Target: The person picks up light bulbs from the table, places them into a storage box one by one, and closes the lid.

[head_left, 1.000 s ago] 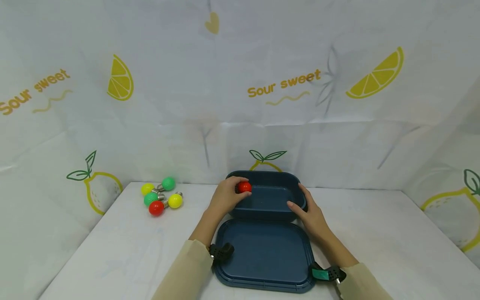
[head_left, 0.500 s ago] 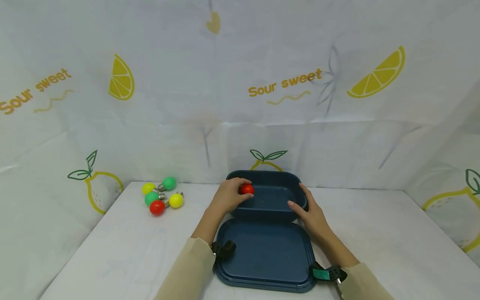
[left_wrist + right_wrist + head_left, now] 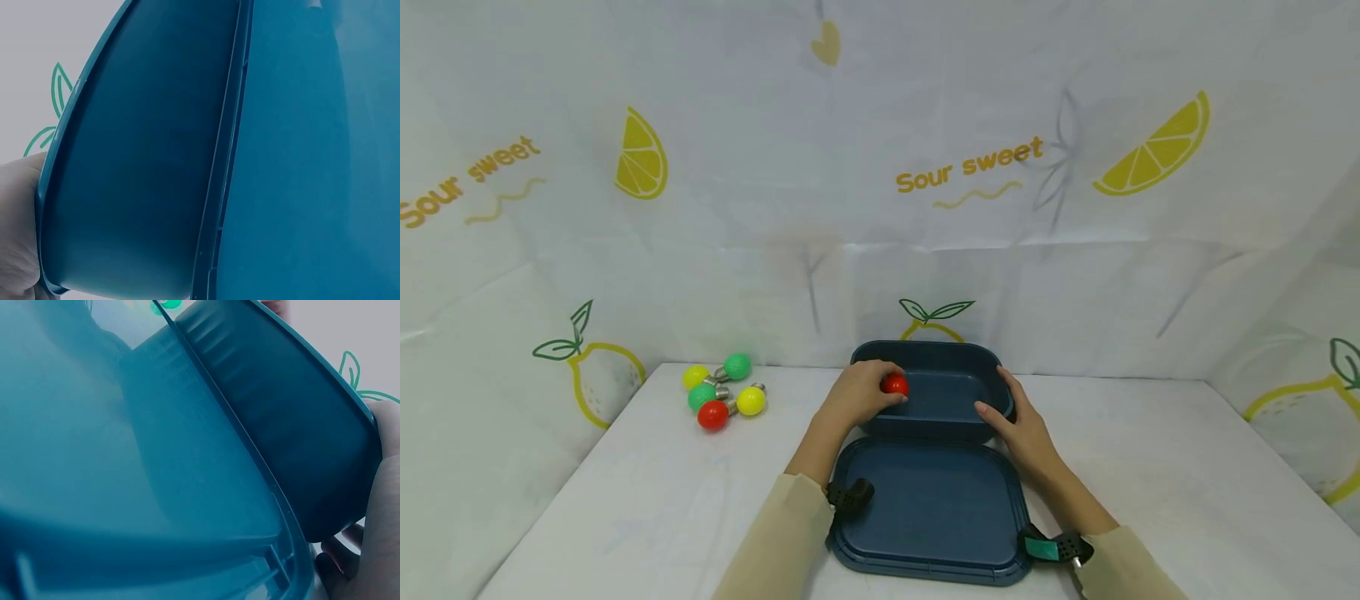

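Note:
In the head view my left hand (image 3: 859,396) reaches over the left rim of a dark blue box (image 3: 951,396). Between thumb and fingers it pinches a red light bulb (image 3: 895,384), low inside the box's left part; the bulb's base is hidden by the hand. My right hand (image 3: 1018,421) grips the right end of the box, thumb on the front rim. In the right wrist view the fingers of that hand (image 3: 381,506) curl around the corner of the box (image 3: 294,419). Only part of my left hand (image 3: 15,231) shows in the left wrist view, and no bulb.
A dark blue lid (image 3: 932,512) lies flat in front of the box, under my wrists. Several bulbs lie at the table's back left, among them a red bulb (image 3: 712,415), a yellow bulb (image 3: 751,401) and a green bulb (image 3: 737,366). A printed cloth (image 3: 775,183) hangs behind.
My left hand has moved slightly right and down into the box, carrying the red light bulb. The right hand and the box stay in place.

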Demonstrator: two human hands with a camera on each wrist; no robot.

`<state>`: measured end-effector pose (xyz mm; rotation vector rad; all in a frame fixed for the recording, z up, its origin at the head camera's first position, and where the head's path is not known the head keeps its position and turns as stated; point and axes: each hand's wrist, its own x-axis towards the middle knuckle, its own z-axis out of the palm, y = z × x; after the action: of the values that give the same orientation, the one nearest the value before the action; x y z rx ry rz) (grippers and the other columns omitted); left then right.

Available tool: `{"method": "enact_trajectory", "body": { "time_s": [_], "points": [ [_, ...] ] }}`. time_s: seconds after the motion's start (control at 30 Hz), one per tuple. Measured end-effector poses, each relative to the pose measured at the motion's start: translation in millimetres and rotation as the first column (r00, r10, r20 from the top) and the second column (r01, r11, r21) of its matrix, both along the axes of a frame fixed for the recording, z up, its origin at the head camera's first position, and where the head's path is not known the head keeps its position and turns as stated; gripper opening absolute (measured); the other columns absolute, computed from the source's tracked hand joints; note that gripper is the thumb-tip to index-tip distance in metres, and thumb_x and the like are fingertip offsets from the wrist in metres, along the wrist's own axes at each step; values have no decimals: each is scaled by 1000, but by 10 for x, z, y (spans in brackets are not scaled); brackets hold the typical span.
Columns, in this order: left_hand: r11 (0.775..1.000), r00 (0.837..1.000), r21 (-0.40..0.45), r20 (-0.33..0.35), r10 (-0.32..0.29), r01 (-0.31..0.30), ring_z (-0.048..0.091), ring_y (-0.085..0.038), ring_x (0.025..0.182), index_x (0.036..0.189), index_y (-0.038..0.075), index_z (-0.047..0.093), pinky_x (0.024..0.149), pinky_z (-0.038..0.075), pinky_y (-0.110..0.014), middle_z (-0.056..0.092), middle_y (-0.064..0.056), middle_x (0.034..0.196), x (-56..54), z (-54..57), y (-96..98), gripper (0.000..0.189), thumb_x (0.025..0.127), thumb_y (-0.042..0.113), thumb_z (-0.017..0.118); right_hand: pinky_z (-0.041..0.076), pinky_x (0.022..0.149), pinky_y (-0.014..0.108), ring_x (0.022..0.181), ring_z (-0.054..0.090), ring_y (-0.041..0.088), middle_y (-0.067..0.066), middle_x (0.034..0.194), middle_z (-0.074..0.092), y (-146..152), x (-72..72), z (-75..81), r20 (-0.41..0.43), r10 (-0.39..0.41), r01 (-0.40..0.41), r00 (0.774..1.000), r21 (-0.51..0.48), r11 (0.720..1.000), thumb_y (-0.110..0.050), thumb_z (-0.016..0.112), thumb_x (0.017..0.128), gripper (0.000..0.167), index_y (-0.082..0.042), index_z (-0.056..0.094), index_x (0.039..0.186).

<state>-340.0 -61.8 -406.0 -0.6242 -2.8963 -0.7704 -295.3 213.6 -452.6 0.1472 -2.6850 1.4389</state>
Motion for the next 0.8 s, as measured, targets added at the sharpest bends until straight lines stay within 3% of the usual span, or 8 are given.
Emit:
{"method": "enact_trajectory", "body": {
  "time_s": [0.4,0.8],
  "points": [
    [998,1000,-55,-3,-3,3,65,-20,98,128,20,70,85,55,-36,72,-3,124,0,-3,17,39,91,35,75,23,118,71,154,20,47,19,170,15,-2,22,0,-11,5,-5,1000,8,1000,-49,54,101,80,-27,10,164],
    [999,1000,-34,-24,-9,8,67,-20,99,127,21,70,86,56,-37,73,-3,123,-4,-3,17,42,89,36,78,23,118,71,154,20,47,19,170,15,8,-13,-14,-11,-3,3,1000,19,1000,-51,53,101,80,-29,9,164]
  ]
}}
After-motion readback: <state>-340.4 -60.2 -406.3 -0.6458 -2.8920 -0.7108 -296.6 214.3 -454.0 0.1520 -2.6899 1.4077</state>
